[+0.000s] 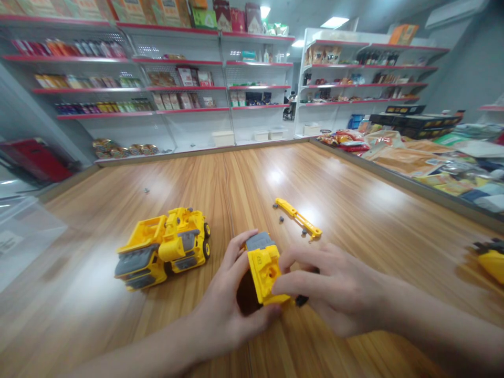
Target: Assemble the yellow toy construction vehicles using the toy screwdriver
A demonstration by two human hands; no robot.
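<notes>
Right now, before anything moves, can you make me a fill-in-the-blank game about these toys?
1. The left hand grips a small toy, part grey but mostly ____.
2. The toy vehicle with yellow-hubbed wheels stands to the ____ of both hands.
3. The tabletop has streaks like ____ grain.

Missing words: yellow; left; wood.

One head-worn view faces forward and down across the table (189, 184) — hands (222, 304) close below, shelves (177, 62) well beyond.
</notes>
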